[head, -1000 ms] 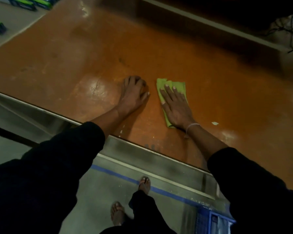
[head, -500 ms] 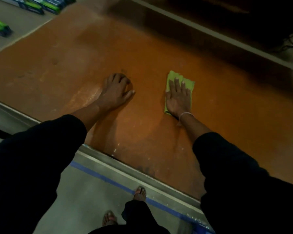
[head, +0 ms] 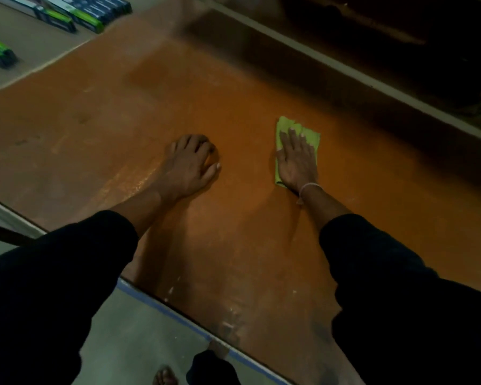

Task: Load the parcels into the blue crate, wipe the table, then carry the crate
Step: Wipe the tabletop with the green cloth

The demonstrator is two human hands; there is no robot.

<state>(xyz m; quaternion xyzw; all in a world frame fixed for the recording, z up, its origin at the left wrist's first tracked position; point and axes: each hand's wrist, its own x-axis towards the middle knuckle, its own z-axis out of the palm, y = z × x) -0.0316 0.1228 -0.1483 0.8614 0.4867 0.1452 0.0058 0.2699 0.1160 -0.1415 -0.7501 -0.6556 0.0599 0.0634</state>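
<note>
Wiping stage, by the look of it. The right hand (head: 296,159) lies flat on a folded green cloth (head: 311,136), fingers (head: 292,137) straight and close together, palm pressing the cloth onto the orange table (head: 233,112). The cloth sits right of centre on the table, its far edge showing beyond the fingertips, its near edge under the wrist.

The left hand (head: 190,165) rests on the bare table beside it, well apart from the cloth. Its fingers are curled under at the tips, thumb stretched out flat; it holds nothing and seems to brace the person's weight.

No parcels are visible on the part of the table in view, so the loading step is probably done. This is a judgement only. A shiny streak runs along the near-left part of the table; it may be glare or damp, cannot tell which. Pale specks remain near the front edge, so wiping looks unfinished.

Containers: the blue crate is not in view, so its contents cannot be checked. Carrying is still to come.

Off the table, at upper left, several long dark boxes with green stripes (head: 75,12) lie on a pale surface; what they contain is not visible. Below the table edge, grey floor with a blue tape line (head: 161,305).
</note>
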